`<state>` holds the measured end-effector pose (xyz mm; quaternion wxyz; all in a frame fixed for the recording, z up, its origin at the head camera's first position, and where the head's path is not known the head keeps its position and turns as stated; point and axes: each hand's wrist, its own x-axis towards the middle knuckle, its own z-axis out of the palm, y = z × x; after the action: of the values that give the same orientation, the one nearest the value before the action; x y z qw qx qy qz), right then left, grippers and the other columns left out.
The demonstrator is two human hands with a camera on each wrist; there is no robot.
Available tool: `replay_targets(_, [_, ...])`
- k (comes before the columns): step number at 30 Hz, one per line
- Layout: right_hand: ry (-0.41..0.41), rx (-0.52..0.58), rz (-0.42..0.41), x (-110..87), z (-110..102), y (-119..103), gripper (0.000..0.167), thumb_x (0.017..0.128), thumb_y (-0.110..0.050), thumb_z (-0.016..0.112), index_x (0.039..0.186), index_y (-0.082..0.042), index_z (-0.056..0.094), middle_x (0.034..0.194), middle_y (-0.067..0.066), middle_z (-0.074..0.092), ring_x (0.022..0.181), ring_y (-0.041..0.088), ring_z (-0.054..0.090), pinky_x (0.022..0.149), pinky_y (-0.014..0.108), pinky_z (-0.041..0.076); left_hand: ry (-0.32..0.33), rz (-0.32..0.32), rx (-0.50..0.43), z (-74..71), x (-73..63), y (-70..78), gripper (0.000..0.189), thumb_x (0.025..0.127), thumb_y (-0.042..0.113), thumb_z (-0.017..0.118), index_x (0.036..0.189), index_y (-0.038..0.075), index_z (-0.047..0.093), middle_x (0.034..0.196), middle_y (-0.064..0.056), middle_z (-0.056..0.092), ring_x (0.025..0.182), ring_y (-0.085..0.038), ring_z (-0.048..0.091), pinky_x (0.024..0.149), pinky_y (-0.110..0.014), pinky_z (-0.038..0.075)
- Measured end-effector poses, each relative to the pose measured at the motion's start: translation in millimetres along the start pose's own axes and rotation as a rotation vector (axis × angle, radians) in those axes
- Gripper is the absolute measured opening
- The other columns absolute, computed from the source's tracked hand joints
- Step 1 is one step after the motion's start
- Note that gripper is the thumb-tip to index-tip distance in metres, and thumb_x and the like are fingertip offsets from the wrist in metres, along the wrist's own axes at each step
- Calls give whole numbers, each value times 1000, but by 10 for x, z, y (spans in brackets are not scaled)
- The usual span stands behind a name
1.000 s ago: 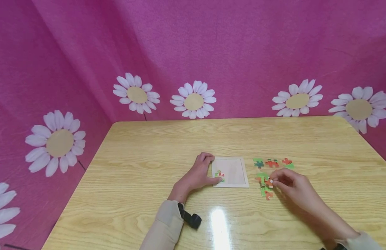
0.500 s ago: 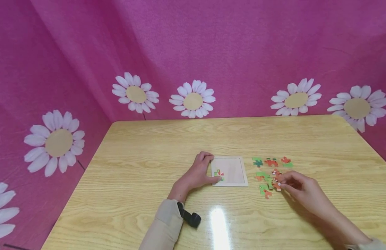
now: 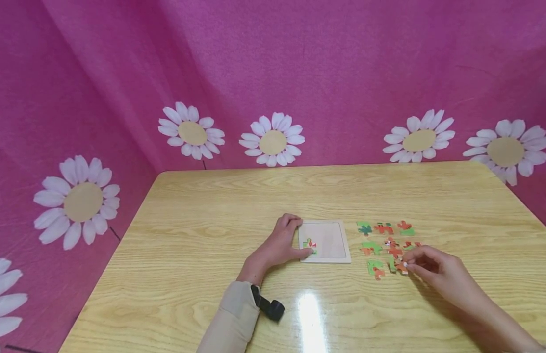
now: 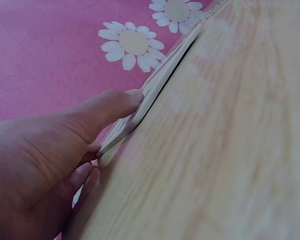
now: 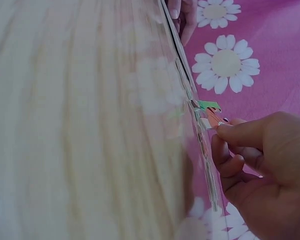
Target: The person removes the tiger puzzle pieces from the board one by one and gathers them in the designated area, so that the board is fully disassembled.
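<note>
A square wooden puzzle frame (image 3: 347, 240) lies on the table, with a green and red puzzle piece (image 3: 309, 243) in its lower left corner. My left hand (image 3: 279, 245) holds the frame by its left side, thumb over the rim and fingers along the edge. In the left wrist view the thumb (image 4: 112, 106) presses on the frame's corner. My right hand (image 3: 440, 274) pinches an orange and green puzzle piece (image 5: 210, 112) between thumb and fingers, tilted above the table. Directly under and beside it are other pieces, partly hidden by the hand.
Several loose puzzle pieces lie in rough rows right of the frame, among them a striped orange one (image 3: 384, 229) and a green one (image 3: 363, 227). A pink cloth (image 3: 273, 59) with white daisies hangs behind the wooden table (image 3: 211, 220). A black strap circles the left wrist.
My right hand has moved right and slightly nearer with the pinched piece, uncovering an orange piece in the middle of the loose ones. The left hand and frame have stayed put.
</note>
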<state>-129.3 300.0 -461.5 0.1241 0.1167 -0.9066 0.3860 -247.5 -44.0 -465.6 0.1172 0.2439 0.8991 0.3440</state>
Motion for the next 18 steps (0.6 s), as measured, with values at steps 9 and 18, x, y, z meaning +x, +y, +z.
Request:
replay_targets(9, [-23, 34, 0, -6, -25, 35, 17, 84, 3, 71, 95, -10, 68, 85, -16, 68, 72, -6, 60, 60, 12, 48, 1, 4, -10, -4, -2, -2, 80, 83, 37, 77, 147, 5, 39, 148, -4, 31, 138, -18, 31, 115, -36, 36])
replay_targets(18, [-80, 34, 34, 9, -50, 125, 16, 86, 4, 68, 97, -7, 67, 82, -18, 65, 66, -3, 53, 51, 18, 43, -4, -3, -10, -5, -1, 4, 80, 84, 37, 76, 147, 5, 39, 149, -5, 31, 138, -18, 30, 115, -36, 36])
